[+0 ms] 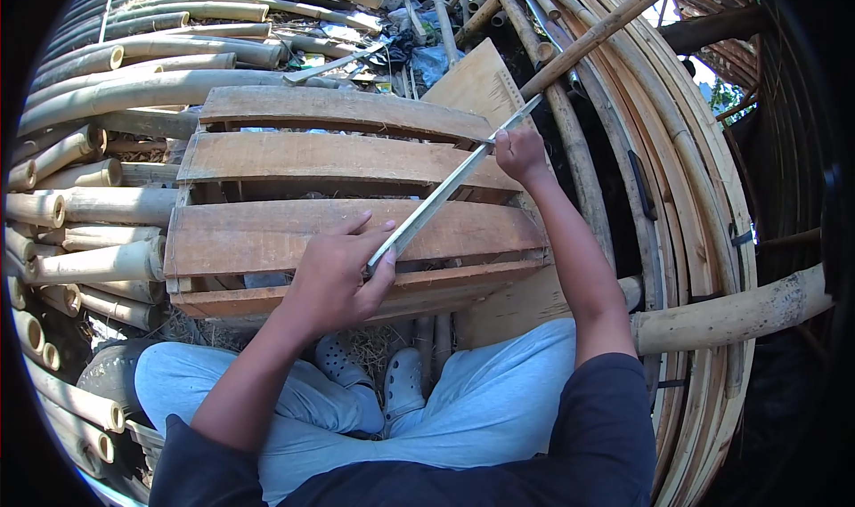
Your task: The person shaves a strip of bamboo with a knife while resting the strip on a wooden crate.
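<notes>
So a bamboo strip (441,197) is being held slantwise mid-frame, over a slatted crate (356,155). Its lower end is being pinched between thumb and fingers by the left hand (334,271); its upper part is being gripped by the right hand (522,155), though whether anything else is tucked in there can't be told. If that pinch loosens, skin could be getting cut by a sharp edge.

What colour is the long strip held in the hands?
The strip looks pale greyish green, best seen in the head view.
</notes>
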Demonstrator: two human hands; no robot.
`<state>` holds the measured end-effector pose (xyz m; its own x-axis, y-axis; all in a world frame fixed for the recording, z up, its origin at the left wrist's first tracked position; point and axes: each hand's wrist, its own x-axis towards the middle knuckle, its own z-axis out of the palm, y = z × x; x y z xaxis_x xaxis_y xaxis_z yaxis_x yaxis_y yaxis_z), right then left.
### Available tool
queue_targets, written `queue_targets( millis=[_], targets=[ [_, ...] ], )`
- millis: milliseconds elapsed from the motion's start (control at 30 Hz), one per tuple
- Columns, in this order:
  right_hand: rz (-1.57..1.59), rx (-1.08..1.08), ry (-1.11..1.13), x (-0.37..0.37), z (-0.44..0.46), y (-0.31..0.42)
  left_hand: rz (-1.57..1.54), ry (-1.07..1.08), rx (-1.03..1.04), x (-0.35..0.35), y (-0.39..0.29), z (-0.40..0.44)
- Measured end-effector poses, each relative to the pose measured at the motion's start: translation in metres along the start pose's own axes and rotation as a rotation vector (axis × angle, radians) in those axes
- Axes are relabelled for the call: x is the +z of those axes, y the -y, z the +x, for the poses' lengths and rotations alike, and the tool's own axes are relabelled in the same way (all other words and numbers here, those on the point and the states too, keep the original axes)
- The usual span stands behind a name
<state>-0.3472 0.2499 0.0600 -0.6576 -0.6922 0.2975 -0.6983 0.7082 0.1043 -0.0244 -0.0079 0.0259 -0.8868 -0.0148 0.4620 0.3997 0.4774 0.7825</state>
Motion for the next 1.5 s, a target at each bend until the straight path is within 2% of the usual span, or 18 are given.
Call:
queue_targets(
  millis=[33, 100, 133, 200, 300, 467, 600, 733, 800, 867, 967, 1000, 1067, 1133, 1200, 1333, 1467, 1500],
  targets=[
    [0.005, 0.005, 0.001, 0.000, 0.000, -0.002, 0.012, -0.014, 0.037, 0.002, -0.002, -0.001],
    [-0.283, 0.443, -0.104, -0.002, 0.009, -0.005, 0.001, -0.002, 0.035, 0.004, -0.001, -0.001],
    [-0.278, 0.444, -0.107, -0.002, 0.007, -0.001, -0.011, 0.003, 0.028, 0.004, -0.001, 0.000],
    [-0.201, 0.134, -0.033, -0.002, 0.001, 0.007, -0.012, -0.010, 0.014, 0.002, -0.002, -0.001],
    [-0.230, 0.354, -0.097, -0.001, 0.000, 0.000, -0.012, 0.000, 0.012, 0.003, -0.001, -0.001],
    [-0.174, 0.163, -0.047, 0.003, 0.003, -0.001, -0.033, -0.049, -0.005, 0.002, 0.001, 0.000],
    [-0.229, 0.372, -0.166, 0.010, 0.007, -0.015, -0.001, 0.014, -0.011, 0.002, 0.000, -0.001],
    [-0.110, -0.018, -0.027, 0.007, 0.009, -0.019, -0.043, -0.022, 0.001, 0.001, -0.001, -0.001],
    [-0.232, 0.307, -0.189, 0.013, 0.006, -0.027, -0.024, 0.017, -0.007, 0.004, -0.001, 0.000],
    [-0.272, 0.312, -0.196, 0.014, 0.006, -0.028, -0.005, 0.048, -0.004, 0.002, 0.000, 0.001],
    [-0.035, -0.028, -0.049, 0.007, 0.001, -0.024, -0.046, -0.010, -0.061, -0.001, 0.000, 0.000],
    [-0.031, -0.029, -0.046, 0.013, 0.002, -0.033, -0.026, 0.002, -0.029, 0.002, 0.003, 0.000],
    [-0.305, 0.308, -0.224, 0.023, 0.006, -0.050, -0.008, 0.024, 0.008, 0.003, 0.003, -0.001],
    [-0.314, 0.265, -0.211, 0.016, 0.005, -0.030, -0.057, -0.051, -0.024, 0.001, 0.000, -0.002],
    [-0.112, -0.062, -0.124, 0.006, 0.005, -0.020, -0.044, -0.038, -0.016, 0.002, 0.000, 0.000],
    [-0.338, 0.217, -0.166, 0.009, 0.012, -0.027, -0.012, 0.011, -0.040, 0.004, 0.000, -0.001],
    [-0.278, 0.110, -0.099, 0.007, 0.013, -0.035, -0.039, -0.050, 0.006, 0.004, 0.002, -0.001],
    [-0.312, 0.303, -0.168, 0.007, 0.015, -0.035, -0.017, -0.035, 0.025, 0.007, 0.002, 0.000]
  ],
)
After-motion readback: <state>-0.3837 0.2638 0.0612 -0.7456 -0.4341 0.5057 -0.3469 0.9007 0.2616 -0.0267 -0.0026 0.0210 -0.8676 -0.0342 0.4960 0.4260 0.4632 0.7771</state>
